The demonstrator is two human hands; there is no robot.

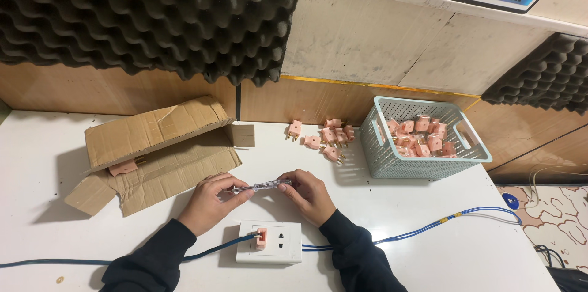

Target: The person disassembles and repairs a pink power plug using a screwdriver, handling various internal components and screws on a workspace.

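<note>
Hands: two. The left hand (211,201) pinches one end of the tester (260,187), and the right hand (308,194) is closed on the other end.
Tester: one, clear, level above the socket (270,242).
Socket: one, white, with one pink plug (261,238) in it.
Loose plugs (327,136): about seven on the table (429,237).
Basket (422,140): one, full of plugs.
Box (156,151): one, cardboard.

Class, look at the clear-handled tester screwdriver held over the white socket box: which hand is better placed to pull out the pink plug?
Probably the left hand: the pink plug sits in the white socket box's left outlet, nearer it; the right hand can keep the clear-handled tester screwdriver.
</note>
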